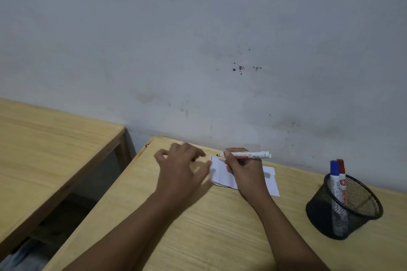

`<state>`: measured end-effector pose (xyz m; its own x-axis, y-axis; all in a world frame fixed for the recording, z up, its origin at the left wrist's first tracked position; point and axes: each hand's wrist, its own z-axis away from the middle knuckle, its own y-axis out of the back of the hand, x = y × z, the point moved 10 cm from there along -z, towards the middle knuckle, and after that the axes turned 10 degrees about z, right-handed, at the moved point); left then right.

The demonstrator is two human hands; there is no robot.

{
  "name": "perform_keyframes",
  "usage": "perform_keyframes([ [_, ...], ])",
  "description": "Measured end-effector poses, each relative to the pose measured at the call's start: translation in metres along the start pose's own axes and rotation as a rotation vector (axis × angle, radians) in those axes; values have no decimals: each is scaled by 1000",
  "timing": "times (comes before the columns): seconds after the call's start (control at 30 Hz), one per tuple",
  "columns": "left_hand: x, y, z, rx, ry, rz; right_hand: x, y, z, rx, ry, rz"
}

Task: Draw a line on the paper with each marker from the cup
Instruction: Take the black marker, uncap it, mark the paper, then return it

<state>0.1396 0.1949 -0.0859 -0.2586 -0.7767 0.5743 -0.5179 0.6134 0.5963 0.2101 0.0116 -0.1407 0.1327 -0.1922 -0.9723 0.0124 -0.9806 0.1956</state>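
Two bare forearms reached over the wooden worktop (198, 237) toward the paper (222, 174). The right hand (244, 169) lay on the paper, fingers closed around an uncapped marker (246, 154) whose dark tip pointed to the paper's far left corner. The left hand (180, 167), blurred, hovered just left of the paper with fingers spread, holding nothing. Right of the paper, well apart, the mesh cup (343, 207) held a blue marker (334, 180) and a red marker (341, 174).
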Motion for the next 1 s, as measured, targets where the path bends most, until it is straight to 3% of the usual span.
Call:
perform_keyframes([
  [0.17, 12, -40, 21, -328, -14, -257, -8, -3, 4, -10, 25, 92],
  [0.43, 6, -45, 29, -430, -25, -332, -18, -23, -12, -133, 108, 423],
  [0.67, -9, -57, 50, -668, 64, -257, -3, -20, -17, -126, 94, 321],
  [1.0, -19, -63, 48, -764, 72, -236, 0, -24, -20, -118, 67, 393],
])
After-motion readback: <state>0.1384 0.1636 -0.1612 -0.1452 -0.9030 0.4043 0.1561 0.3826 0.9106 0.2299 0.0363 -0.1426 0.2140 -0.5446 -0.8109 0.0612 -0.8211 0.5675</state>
